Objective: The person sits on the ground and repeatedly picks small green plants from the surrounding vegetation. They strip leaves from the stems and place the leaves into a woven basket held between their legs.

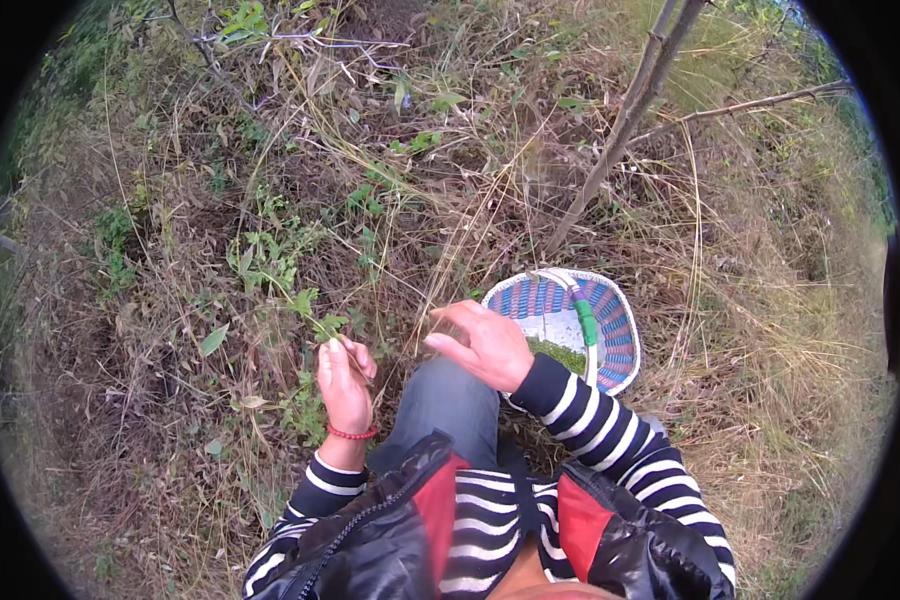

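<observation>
My left hand (345, 379), with a red bead bracelet at the wrist, pinches a thin green plant stem (289, 296) between thumb and fingertips. Lobed leaves (304, 301) grow along the stem just beyond the fingers. My right hand (484, 346) is raised over my knee, thumb and fingers apart, with nothing seen in it. Beside it, to the right, stands a woven basket (619, 330) in blue and pinkish strips with a white rim. Its arched handle (585, 322) is wrapped partly in green. Small green plant bits (559, 354) lie in the basket, partly hidden by my right wrist and the handle.
Dry grass and brown stalks (450, 195) cover the ground all around, mixed with green weeds. A bare woody stem (615, 142) rises at the upper right, with a side branch (750, 107) reaching right. Thin twigs (330, 41) cross the upper left. My bent knee (446, 405) is between my arms.
</observation>
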Available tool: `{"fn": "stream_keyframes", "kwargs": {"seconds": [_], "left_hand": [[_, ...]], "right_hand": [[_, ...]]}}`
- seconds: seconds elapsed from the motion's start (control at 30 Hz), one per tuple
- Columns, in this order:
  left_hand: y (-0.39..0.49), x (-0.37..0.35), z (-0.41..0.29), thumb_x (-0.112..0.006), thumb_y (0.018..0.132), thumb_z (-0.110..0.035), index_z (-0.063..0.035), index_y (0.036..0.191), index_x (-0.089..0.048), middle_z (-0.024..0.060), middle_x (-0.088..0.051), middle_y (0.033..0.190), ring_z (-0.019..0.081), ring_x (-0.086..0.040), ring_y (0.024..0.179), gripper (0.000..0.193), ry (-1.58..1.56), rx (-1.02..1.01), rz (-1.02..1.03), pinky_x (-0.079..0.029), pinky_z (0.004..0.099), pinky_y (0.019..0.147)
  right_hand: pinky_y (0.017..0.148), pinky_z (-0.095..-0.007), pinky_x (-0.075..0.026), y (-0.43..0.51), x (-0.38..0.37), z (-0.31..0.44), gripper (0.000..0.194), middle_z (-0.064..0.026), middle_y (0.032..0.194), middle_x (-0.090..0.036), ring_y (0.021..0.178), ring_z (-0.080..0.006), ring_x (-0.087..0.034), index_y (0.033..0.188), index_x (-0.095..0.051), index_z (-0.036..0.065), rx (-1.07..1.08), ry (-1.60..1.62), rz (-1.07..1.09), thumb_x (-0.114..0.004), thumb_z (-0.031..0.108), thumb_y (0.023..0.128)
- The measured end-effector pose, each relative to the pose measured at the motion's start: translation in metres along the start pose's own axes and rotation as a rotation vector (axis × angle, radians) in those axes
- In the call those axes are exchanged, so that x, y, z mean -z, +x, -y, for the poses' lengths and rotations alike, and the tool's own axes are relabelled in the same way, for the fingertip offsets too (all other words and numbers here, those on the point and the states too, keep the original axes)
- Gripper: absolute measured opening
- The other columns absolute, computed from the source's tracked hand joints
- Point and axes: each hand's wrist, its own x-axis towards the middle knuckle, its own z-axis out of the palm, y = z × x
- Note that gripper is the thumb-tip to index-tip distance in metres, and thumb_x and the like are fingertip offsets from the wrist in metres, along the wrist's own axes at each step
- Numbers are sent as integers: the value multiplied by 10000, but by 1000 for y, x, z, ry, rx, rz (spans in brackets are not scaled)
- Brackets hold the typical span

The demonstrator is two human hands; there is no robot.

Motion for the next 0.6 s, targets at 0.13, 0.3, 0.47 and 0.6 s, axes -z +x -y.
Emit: {"fn": "stream_keyframes", "kwargs": {"seconds": [0.13, 0.3, 0.47, 0.6], "left_hand": [[-13, -14, 28, -372, 980, -274, -71, 908, -481, -27, -464, 689, 49, -395, 583, 242, 273, 32, 100, -323, 203, 520], [-25, 1, 26, -436, 958, -227, -11, 920, -564, 19, -581, 748, 62, -512, 628, 253, 649, 125, 258, -418, 210, 569], [-2, 12, -11, -504, 928, -270, 84, 1229, -444, 149, -582, 1115, 180, -594, 952, 469, 541, 92, 135, -481, 293, 835], [-1, 5, -42, -436, 955, -279, 23, 1333, -312, 194, -482, 1245, 261, -514, 1117, 499, 243, -15, 93, -429, 364, 921]], "right_hand": [[772, -400, -473, 43, -35, 24, 555, -193, 1049, -570, 913, -337, -587, 1110, -554, 26, 21, -3, 127, -500, 511, 845], [609, -354, -470, 67, -67, 19, 357, -96, 657, -616, 610, -256, -599, 794, -616, 34, -67, 155, 273, -508, 366, 870], [607, -395, -464, 34, -68, 10, 186, -184, 724, -592, 696, -353, -588, 805, -592, 16, 36, 313, 70, -542, 188, 854], [606, -408, -500, 1, -82, 34, 161, -144, 729, -592, 686, -317, -605, 866, -592, 41, 304, 142, -6, -578, 197, 828]]}}
